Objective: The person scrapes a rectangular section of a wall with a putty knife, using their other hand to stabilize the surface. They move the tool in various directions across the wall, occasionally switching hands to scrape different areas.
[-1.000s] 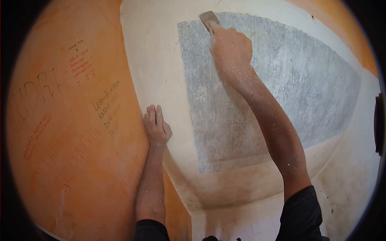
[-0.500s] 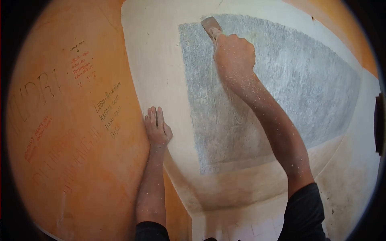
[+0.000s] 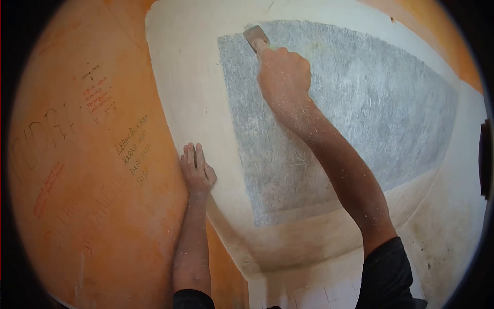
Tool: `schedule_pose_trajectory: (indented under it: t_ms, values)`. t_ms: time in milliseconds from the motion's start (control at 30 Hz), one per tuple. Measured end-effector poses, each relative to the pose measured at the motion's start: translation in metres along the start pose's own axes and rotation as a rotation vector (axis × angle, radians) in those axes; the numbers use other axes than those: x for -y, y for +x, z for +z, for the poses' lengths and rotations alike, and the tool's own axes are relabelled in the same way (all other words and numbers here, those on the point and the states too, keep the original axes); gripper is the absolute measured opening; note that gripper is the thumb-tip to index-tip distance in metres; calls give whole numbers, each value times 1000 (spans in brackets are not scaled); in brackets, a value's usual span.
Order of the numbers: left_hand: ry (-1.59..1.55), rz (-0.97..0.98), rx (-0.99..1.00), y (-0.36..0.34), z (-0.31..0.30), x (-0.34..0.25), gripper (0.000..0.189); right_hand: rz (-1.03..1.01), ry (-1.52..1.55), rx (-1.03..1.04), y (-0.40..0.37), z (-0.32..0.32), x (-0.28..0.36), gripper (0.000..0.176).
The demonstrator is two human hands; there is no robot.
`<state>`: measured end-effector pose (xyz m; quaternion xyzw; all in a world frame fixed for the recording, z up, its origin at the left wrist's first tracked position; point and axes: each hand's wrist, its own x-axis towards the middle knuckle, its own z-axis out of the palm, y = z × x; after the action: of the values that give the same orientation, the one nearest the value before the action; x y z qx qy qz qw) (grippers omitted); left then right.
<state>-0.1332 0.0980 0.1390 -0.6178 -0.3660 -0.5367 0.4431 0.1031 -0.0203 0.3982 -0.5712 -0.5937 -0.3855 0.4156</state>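
My right hand [image 3: 284,77] is closed round the handle of a scraper [image 3: 256,37] with a flat, wide blade. The blade lies against the wall at the upper left edge of a rough grey patch [image 3: 350,108], where it borders the cream paint [image 3: 188,67]. Pale flecks dot my right hand and forearm. Lower down on the left, my left hand [image 3: 197,170] rests on the wall with its fingers stretched upward, holding nothing. It sits where the cream surface meets the orange wall.
The orange wall [image 3: 118,206] on the left carries handwriting in dark and red strokes. White tiles [image 3: 319,283] show below the cream surface. A dark object [image 3: 485,159] stands at the right edge. More orange paint [image 3: 437,31] shows at the upper right.
The view has shifted a little, so wall and arms appear slightly farther left. The scraper has moved slightly leftward against the grey patch's upper edge. My left hand stays on the wall.
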Motion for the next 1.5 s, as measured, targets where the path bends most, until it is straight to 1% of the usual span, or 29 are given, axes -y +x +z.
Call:
schedule_pose_trajectory:
  t_ms: [33,133,333,433,500,567,633,700,733,800,833,900,933,1000,1033,1100,1133,1200,1233,1300,1333,1400,1433,1500]
  values:
    - [3,-5,-4,1,2,0,58,-13,-1,-11,4,1,3,38]
    - [23,-14,4,0,2,-3,58,31,-17,6,4,5,3,37]
    - [22,3,-13,0,2,-1,57,-21,-28,15,9,3,0,36]
    - [14,-8,6,-1,2,-1,56,17,-53,57,3,4,3,35]
    - [12,-8,16,-1,0,0,56,24,0,-45,-3,12,2,32]
    - [21,-19,9,0,1,-2,56,19,46,-71,18,20,4,31]
    - [29,-4,-1,2,-1,-3,56,44,102,-88,26,11,13,30]
    - [27,7,-7,7,2,0,56,-9,-11,29,33,3,24,26]
    - [25,5,-4,2,0,-2,56,-11,-14,43,25,13,20,26]
    - [24,-6,17,-6,-2,-5,56,-69,179,-187,0,36,4,27]
    - [31,-8,11,-1,1,-2,56,-71,179,-200,-6,26,-3,27]
    - [37,-9,1,1,3,-1,56,17,265,143,-17,5,-14,33]
    - [43,-11,4,-1,3,-2,56,12,264,140,-12,2,-16,33]
    - [44,-13,-7,2,4,-2,56,-54,323,69,6,2,-18,31]
    - [35,-11,1,0,1,-3,56,-47,329,75,10,5,-19,31]
    - [42,-15,13,0,2,-3,56,-45,247,10,13,9,-24,36]
    - [54,-17,19,-1,2,-3,56,-35,242,15,8,9,-29,36]
    - [54,-9,3,-1,4,-2,56,-33,387,109,5,5,-33,28]
    - [61,2,-3,-1,4,-1,56,-36,390,105,10,6,-30,28]
    - [54,8,0,-2,4,-1,56,13,321,79,16,9,-27,35]
    - [51,6,-3,-1,3,-1,56,19,322,81,12,10,-29,35]
    - [43,5,7,-2,2,-1,57,-59,386,13,4,9,-28,37]
    - [39,-4,10,-2,3,-1,57,-71,387,11,8,6,-26,37]
    - [42,-8,-2,0,4,0,57,-23,459,101,12,0,-27,37]
